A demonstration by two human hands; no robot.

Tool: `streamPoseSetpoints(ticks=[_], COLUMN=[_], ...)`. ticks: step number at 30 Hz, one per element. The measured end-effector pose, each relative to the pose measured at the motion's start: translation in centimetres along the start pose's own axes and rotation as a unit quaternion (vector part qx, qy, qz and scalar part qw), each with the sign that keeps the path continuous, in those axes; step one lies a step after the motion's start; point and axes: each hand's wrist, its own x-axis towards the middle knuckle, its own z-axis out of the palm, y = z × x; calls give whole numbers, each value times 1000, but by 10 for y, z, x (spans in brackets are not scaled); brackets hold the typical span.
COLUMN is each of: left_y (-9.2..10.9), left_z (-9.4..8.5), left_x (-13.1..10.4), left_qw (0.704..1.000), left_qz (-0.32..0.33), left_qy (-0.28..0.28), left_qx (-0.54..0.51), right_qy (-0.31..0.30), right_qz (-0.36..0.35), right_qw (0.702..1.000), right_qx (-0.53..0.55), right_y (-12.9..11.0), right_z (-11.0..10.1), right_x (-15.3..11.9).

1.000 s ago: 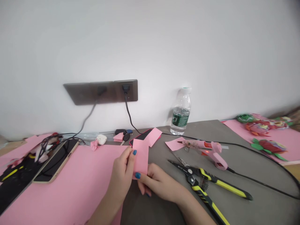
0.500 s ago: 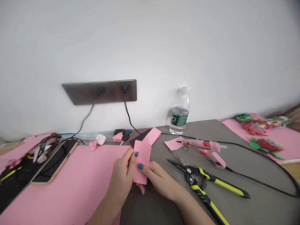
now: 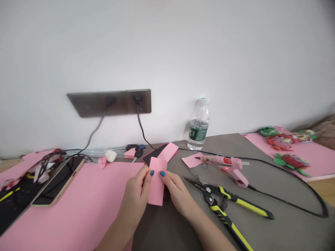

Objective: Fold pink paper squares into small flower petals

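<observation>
A small rectangular strip of pink paper (image 3: 156,190) is held upright between my two hands, above the grey table. My left hand (image 3: 138,190) pinches its left edge, thumb on the face turned to me. On the opposite edge, my right hand (image 3: 178,191) pinches it with the thumb near the upper right. The fingers behind the paper are mostly hidden. Just beyond, another pink paper piece (image 3: 169,151) lies across a dark phone with a red edge (image 3: 154,154). A large pink sheet (image 3: 86,205) spreads under and left of my left forearm.
Right of my hands lie yellow-and-black pliers (image 3: 222,200) and a pink glue gun (image 3: 227,165), its tip over a pink paper piece (image 3: 192,160). A water bottle (image 3: 199,127) stands by the wall. Paper flowers (image 3: 293,162) sit far right, a phone (image 3: 59,183) left. A black cord (image 3: 288,171) crosses the table.
My right thumb has moved up along the paper's right side, and the right fingers have shifted behind it. The left hand keeps its pinch. The whole view has shifted slightly.
</observation>
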Motion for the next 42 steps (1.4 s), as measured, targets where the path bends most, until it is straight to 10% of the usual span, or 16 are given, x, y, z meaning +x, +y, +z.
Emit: streamPoseSetpoints(ticks=[8, 15, 25, 33, 42], left_y=[6, 3, 5, 2, 1], left_z=[0, -3, -9, -7, -7], left_x=[-2, -1, 2, 2, 4], left_qw=[999, 1000, 997, 998, 998], left_qz=[-11, 3, 16, 6, 2], left_qy=[-32, -2, -71, -56, -59], left_qx=[-21, -18, -5, -6, -27], right_qy=[82, -20, 124, 43, 66], right_qz=[-54, -56, -45, -43, -12], right_qw=[991, 996, 982, 997, 984], right_qx=[92, -74, 137, -53, 164], right_y=[22, 1, 20, 6, 19], right_z=[-14, -8, -17, -7, -7], right_x=[15, 2, 17, 2, 15])
